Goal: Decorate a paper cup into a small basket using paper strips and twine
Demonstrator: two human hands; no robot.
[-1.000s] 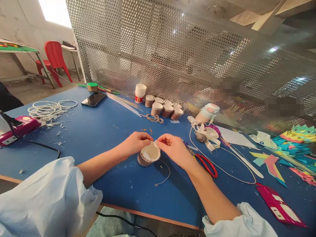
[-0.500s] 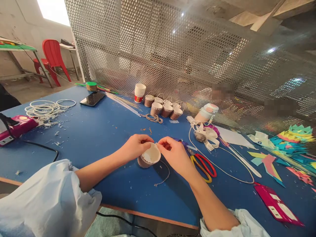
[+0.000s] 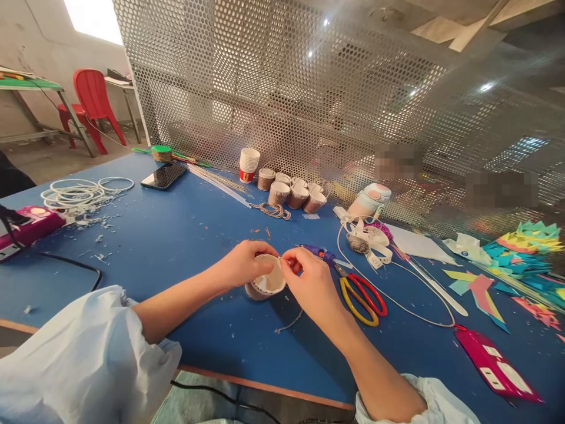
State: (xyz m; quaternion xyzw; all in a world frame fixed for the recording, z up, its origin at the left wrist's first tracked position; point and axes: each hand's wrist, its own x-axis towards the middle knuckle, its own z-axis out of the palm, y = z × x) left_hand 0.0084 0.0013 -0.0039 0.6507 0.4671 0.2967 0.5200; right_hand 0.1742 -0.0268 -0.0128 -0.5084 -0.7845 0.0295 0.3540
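Observation:
A small paper cup [image 3: 270,282] with a brownish wrapped side stands on the blue table, its mouth tilted toward me. My left hand [image 3: 243,264] is closed on its far left rim, thumb inside and fingers outside. My right hand [image 3: 308,275] pinches at the right rim; a thin string [image 3: 291,323] trails from beneath this hand onto the table. The fingertips hide exactly where the string meets the cup. Just right of my right hand lie a blue glue gun [image 3: 323,255] and scissors [image 3: 362,299] with red and yellow handles.
Several wrapped cups [image 3: 296,192] and a stack of paper cups [image 3: 249,164] stand near the perforated metal panel [image 3: 273,88]. A phone [image 3: 163,176], white cord coil [image 3: 79,193], bottle [image 3: 369,202], ball of twine [image 3: 357,243], folded coloured paper [image 3: 525,250] and magenta power strip [image 3: 497,364] surround the work spot.
My right hand has turned slightly, its fingers now closer together at the rim and covering more of the string. More of the glue gun shows. My left hand stays on the cup.

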